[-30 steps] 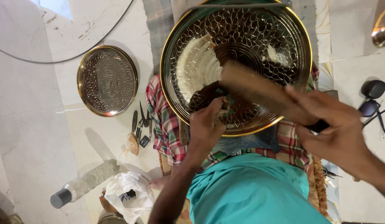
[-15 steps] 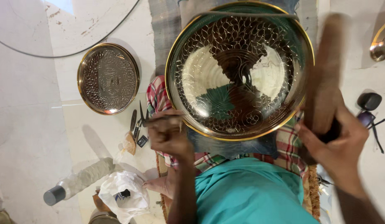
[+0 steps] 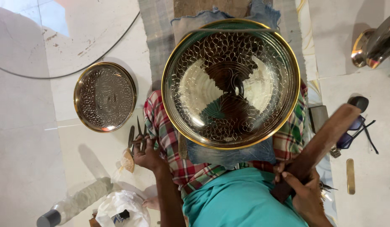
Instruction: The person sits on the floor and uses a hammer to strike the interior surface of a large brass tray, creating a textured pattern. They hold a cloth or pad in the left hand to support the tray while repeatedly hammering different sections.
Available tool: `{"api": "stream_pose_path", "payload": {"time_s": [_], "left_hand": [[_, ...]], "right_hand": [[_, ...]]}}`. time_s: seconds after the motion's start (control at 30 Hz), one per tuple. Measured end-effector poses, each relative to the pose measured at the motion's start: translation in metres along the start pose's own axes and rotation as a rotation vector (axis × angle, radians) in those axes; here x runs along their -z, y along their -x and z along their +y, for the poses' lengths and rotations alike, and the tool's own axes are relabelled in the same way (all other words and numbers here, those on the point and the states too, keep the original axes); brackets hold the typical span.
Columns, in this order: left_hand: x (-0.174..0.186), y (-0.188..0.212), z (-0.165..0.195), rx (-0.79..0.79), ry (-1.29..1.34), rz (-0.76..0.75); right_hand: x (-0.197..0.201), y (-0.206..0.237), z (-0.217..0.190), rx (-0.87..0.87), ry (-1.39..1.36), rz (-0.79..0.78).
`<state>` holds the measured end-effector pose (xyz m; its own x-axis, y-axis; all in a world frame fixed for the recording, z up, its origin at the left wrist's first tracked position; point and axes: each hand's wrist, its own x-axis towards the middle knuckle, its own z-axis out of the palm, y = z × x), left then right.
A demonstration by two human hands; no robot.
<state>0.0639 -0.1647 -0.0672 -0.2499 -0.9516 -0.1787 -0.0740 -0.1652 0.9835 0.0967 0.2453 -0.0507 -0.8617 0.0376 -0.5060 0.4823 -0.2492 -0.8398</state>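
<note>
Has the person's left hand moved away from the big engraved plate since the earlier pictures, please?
Yes. The left hand has left the plate rim and gone down-left to the small tools on the floor.

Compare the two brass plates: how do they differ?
Size: the large brass plate is far wider than the small brass plate.
Place: the large one rests on a blue cloth over the person's lap; the small one lies on the tiled floor.
Pattern: the large one shows a leaf-like engraved band around a plain centre; the small one looks textured all over.
Both are round, gold-rimmed and shiny.

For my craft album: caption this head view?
Engraved brass plate on lap; left hand among metal tools, right hand gripping wooden mallet.
</note>
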Motion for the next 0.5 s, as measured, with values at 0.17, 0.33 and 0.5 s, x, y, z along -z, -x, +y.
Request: {"api": "stream_pose_path", "payload": {"time_s": [0.17, 0.33, 0.5], "left_hand": [[-0.026, 0.029, 0.064, -0.244, 0.147, -0.398], [-0.106, 0.068, 0.099, -0.743, -0.154, -1.147], [-0.194, 0.107, 0.083, -0.513, -0.005, -1.833]], "right_hand": [[-0.005, -0.013, -0.007, 0.174, 0.127, -0.020], [-0.011, -0.034, -0.022, 0.505, 0.623, 0.236], [-0.009, -0.035, -0.031, 0.518, 0.534, 0.226]]}}
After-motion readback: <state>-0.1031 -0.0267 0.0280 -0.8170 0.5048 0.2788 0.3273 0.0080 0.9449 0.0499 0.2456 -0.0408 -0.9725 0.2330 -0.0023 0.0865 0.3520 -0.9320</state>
